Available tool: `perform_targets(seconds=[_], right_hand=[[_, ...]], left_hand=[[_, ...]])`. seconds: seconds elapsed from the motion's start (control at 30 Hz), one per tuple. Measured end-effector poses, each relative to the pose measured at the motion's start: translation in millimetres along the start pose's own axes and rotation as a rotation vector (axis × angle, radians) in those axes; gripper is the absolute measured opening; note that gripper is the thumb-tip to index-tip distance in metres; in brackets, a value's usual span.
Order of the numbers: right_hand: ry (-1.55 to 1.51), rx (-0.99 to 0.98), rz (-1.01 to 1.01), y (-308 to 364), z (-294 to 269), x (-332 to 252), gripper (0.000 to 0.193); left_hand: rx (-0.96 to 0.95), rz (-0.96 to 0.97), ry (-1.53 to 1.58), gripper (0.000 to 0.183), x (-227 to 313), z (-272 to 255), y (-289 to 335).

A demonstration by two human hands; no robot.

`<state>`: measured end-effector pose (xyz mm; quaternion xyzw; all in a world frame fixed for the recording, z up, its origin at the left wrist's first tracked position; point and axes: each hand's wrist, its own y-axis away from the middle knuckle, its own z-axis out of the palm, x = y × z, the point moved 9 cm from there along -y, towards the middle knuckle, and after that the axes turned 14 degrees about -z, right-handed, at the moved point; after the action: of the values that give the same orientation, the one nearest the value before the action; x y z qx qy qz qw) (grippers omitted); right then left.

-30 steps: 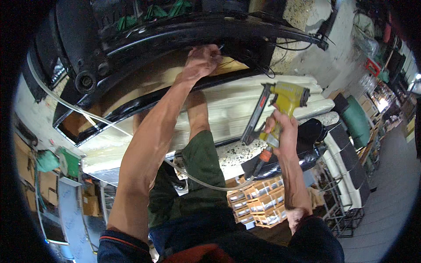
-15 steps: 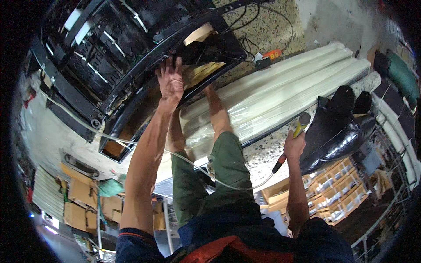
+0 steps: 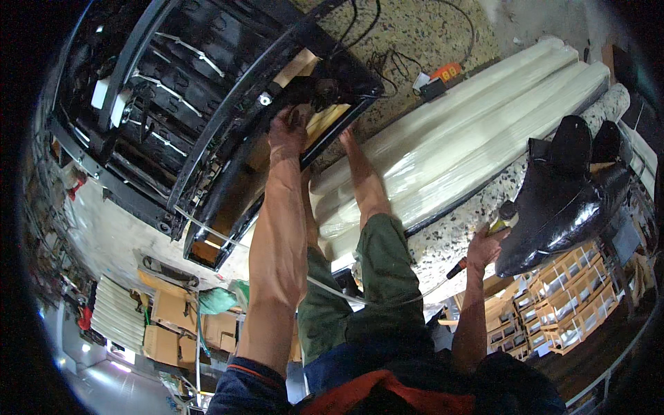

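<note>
I press my left hand [image 3: 289, 128] flat, grip open, on the black frame [image 3: 228, 149] edge, right hand [image 3: 486, 250] gripping the yellow-tipped tool [image 3: 499, 223], which must next come up to that edge.

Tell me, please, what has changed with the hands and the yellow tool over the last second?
The right hand has dropped the yellow pneumatic stapler from chest height out to the side, beside the glossy black upholstered piece, still gripping it. The left hand stays pressed on the black wooden-edged seat frame.
</note>
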<state>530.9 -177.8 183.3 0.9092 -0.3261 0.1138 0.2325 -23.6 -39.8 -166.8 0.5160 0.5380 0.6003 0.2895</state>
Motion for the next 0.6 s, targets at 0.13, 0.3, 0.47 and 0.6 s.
perform_targets(seconds=[0.13, 0.3, 0.47, 0.6], right_hand=[[-0.073, 0.009, 0.112, -10.3, 26.4, 55.0, 0.07], [-0.28, 0.146, 0.284, -3.1, 83.4, 109.9, 0.057], [-0.358, 0.019, 0.091, -13.4, 83.9, 104.5, 0.063], [-0.094, 0.248, -0.243, -13.3, 18.5, 20.1, 0.055]], left_hand=[[0.042, 0.008, -0.261, 0.04, 8.2, 10.6, 5.0], [-0.273, -0.327, 0.996, 0.018, 15.2, 67.9, 53.0], [-0.246, -0.327, 1.326, 0.015, 50.2, 66.9, 66.7], [-0.295, -0.452, 1.462, 0.018, 71.2, 54.8, 49.5]])
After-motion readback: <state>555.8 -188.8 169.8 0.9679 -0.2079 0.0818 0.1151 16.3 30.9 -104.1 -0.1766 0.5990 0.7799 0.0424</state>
